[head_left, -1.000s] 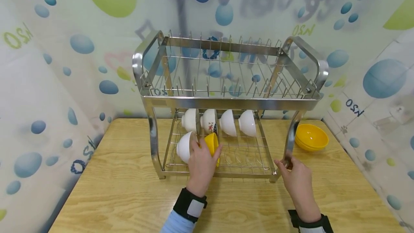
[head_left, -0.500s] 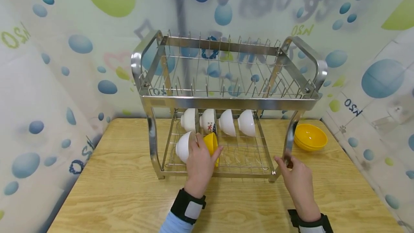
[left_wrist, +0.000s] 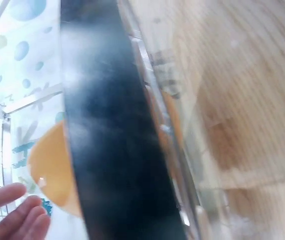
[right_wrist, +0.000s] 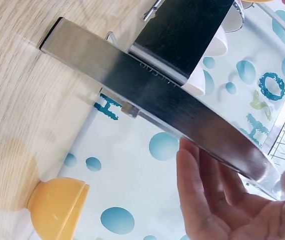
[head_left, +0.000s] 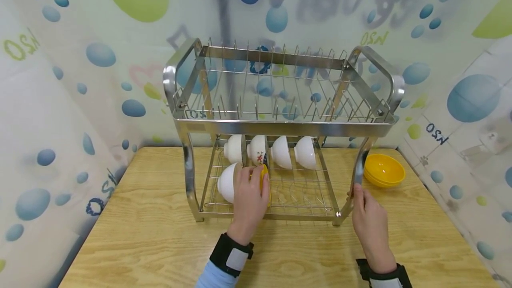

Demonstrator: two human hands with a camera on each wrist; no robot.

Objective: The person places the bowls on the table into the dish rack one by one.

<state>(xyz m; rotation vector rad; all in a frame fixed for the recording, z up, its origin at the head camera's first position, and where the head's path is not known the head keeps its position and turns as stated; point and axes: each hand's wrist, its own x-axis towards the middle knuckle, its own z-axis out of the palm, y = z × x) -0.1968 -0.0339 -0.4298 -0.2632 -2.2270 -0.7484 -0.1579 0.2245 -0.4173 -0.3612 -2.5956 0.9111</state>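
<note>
A two-tier metal dish rack [head_left: 288, 128] stands on the wooden table. My left hand [head_left: 250, 201] reaches over its lower tier, right at a yellow bowl [head_left: 265, 177] standing on its side. In the left wrist view, the loosely bent fingers [left_wrist: 15, 212] lie beside that bowl [left_wrist: 52, 170], which is partly hidden behind the front bar [left_wrist: 115, 125]. Just left of the hand leans a white bowl [head_left: 226, 183]. My right hand [head_left: 370, 228] holds the rack's right front leg [right_wrist: 197, 117], its fingers on one side and the thumb at the frame edge.
Several white bowls [head_left: 306, 152] stand tilted in the lower tier's back row, one with a flower print [head_left: 258, 151]. Stacked yellow bowls [head_left: 384, 170] sit on the table right of the rack. A patterned curtain [head_left: 132, 57] hangs close behind.
The left hand's fingers have bent and its thumb has come in towards them, hiding more of the yellow bowl. The right hand's thumb has moved up and right along the rack leg.
</note>
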